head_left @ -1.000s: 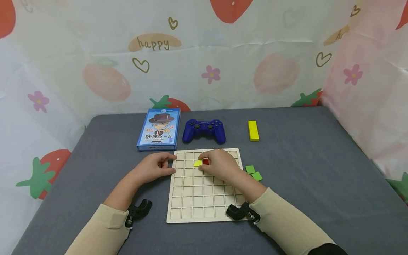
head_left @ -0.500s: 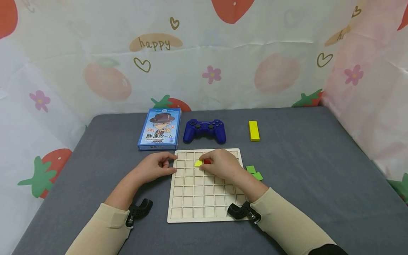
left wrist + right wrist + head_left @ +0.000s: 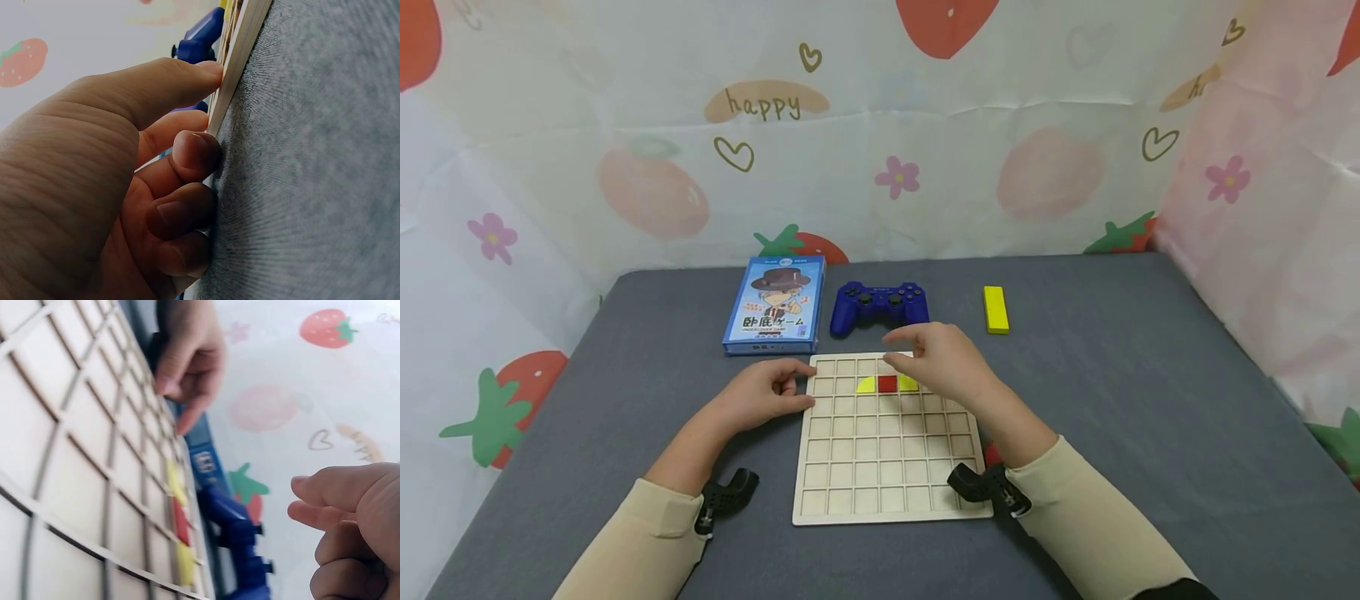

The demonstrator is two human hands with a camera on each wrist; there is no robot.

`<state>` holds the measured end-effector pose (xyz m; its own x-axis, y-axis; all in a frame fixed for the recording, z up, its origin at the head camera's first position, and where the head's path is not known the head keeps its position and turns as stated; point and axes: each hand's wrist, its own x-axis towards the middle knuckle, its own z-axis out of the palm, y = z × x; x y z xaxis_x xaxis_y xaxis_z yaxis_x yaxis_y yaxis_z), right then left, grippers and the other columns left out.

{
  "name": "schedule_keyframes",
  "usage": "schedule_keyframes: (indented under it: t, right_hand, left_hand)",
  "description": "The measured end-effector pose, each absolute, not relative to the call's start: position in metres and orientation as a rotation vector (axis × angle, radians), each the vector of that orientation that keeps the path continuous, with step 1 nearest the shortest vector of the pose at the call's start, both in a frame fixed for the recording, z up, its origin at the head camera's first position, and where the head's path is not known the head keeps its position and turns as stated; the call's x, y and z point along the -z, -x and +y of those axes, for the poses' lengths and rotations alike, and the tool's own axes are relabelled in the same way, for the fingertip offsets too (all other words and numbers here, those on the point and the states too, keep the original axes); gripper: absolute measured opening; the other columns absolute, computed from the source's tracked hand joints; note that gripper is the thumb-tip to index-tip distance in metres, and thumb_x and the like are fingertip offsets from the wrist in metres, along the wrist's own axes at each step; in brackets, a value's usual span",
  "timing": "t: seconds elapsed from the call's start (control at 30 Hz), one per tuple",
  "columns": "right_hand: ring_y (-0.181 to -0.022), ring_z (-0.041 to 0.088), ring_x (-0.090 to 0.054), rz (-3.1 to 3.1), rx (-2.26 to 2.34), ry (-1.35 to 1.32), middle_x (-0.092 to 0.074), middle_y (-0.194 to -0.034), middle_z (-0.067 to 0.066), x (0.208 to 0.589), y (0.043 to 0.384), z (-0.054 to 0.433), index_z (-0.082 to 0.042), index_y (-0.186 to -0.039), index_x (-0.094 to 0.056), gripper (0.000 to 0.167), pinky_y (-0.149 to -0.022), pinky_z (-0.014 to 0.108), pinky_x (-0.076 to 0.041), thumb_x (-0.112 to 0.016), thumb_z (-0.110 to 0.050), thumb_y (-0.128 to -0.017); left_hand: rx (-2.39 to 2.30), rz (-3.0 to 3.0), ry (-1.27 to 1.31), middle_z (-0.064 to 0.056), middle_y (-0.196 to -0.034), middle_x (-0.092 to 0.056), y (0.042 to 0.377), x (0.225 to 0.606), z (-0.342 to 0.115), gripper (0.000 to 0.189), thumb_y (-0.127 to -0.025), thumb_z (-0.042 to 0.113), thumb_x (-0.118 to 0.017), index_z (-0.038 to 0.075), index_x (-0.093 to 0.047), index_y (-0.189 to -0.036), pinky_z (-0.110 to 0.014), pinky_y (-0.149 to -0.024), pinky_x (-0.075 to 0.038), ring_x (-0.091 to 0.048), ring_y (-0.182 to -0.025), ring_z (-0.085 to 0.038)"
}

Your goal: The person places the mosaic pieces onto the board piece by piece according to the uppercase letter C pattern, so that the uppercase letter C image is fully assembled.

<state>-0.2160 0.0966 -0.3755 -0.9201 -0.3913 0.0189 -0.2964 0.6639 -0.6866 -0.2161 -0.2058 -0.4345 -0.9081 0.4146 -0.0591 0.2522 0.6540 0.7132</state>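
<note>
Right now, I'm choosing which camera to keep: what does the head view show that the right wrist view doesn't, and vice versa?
Head view only: the yellow block on the table and a small red thing partly hidden by the right forearm.

Right wrist view only: a clear look at the right hand's curled fingers.

Both: the two hands, the board, its red tile between two yellow tiles, the controller and the blue box.

Pale gridded board (image 3: 84, 456): holds one red tile (image 3: 180, 520) between two yellow pieces (image 3: 185, 564). Left hand (image 3: 195, 359): at board's edge. Blue controller (image 3: 236, 531): beyond. Right hand (image 3: 359, 531): foreground, apart from board.
</note>
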Motion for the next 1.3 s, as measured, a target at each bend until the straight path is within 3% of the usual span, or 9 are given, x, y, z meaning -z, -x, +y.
schedule_keyframes:
  t: [0.5, 0.83, 1.07, 1.3]
  right_hand:
    - [-0.055, 0.019, -0.033, 2.748, 1.202, 0.418, -0.036, -0.062, -0.001, 0.343, 0.223, 0.143, -0.017, -0.133, -0.070, 0.037, -0.056, 0.036, -0.033, -0.072, -0.031, -0.098]
    - [-0.051, 0.017, -0.028, 2.727, 1.207, 0.312, -0.030, -0.060, -0.003, 0.345, 0.228, 0.176, -0.015, -0.129, -0.072, 0.034, -0.056, 0.036, -0.034, -0.071, -0.029, -0.098]
    - [-0.059, 0.017, -0.034, 2.651, 1.126, 0.264, -0.034, -0.065, -0.002, 0.357, 0.229, 0.194, -0.009, -0.126, -0.072, 0.036, -0.066, 0.037, -0.037, -0.074, -0.028, -0.096]
    - [-0.050, 0.012, -0.031, 2.425, 1.050, 0.357, -0.039, -0.058, -0.001, 0.375, 0.231, 0.208, 0.001, -0.121, -0.070, 0.036, -0.055, 0.029, -0.030, -0.078, -0.013, -0.090]
  left_hand:
    - [-1.093, 2.680, -0.585, 0.001, -0.072, -0.051, 0.216, 0.435, -0.206, 0.043, -0.091, 0.024, -0.080, 0.005, -0.069, -0.129, -0.034, -0.067, -0.040, -0.045, -0.064, -0.014]
    - [-1.075, 2.690, -0.591, 0.001, -0.072, -0.051, 0.217, 0.435, -0.207, 0.043, -0.091, 0.024, -0.080, 0.005, -0.069, -0.128, -0.035, -0.068, -0.040, -0.045, -0.064, -0.015]
    - [-1.068, 2.692, -0.588, 0.001, -0.073, -0.052, 0.217, 0.435, -0.206, 0.043, -0.091, 0.024, -0.080, 0.006, -0.069, -0.129, -0.035, -0.067, -0.040, -0.046, -0.064, -0.015]
    - [-1.062, 2.705, -0.593, 0.001, -0.073, -0.052, 0.217, 0.437, -0.207, 0.043, -0.091, 0.025, -0.079, 0.005, -0.069, -0.128, -0.035, -0.068, -0.039, -0.045, -0.064, -0.014]
